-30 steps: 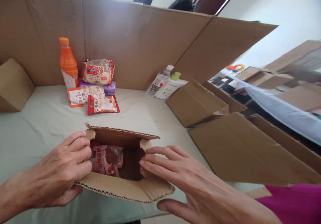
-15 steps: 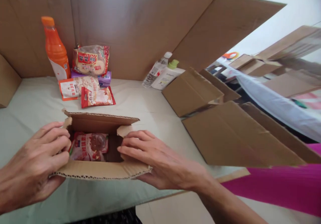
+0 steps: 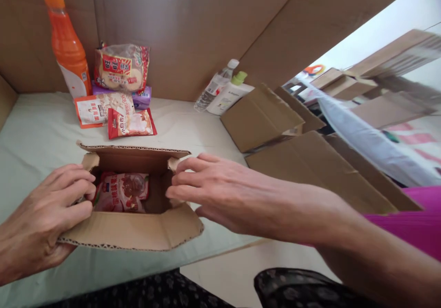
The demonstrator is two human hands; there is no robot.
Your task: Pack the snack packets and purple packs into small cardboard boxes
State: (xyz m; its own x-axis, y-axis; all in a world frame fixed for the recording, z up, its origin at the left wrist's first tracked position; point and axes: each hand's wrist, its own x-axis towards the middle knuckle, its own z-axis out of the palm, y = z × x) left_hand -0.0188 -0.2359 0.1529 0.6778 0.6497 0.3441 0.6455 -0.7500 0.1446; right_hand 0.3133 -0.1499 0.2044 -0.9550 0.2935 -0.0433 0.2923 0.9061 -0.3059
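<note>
A small open cardboard box [image 3: 134, 232] sits near the front edge of the pale green table [image 3: 37, 133]. A red and white snack packet [image 3: 120, 193] lies inside it. My left hand [image 3: 44, 216] curls over the box's left side flap, fingers bent and pressed on the cardboard. My right hand [image 3: 220, 191] reaches in from the right, with its fingertips on the right side flap and fingers held close together.
At the back stand an orange drink bottle [image 3: 67, 50], stacked snack packets [image 3: 120, 69], two flat packets [image 3: 129, 124], a water bottle [image 3: 215, 89] and a white bottle [image 3: 229, 96]. Cardboard walls [image 3: 193, 27] ring the table. Flattened boxes [image 3: 310, 170] lie at the right.
The view dropped and the box came nearer to me. My right hand slid along the right flap, its fingers now folded over the flap's edge. My left hand stayed on the left flap.
</note>
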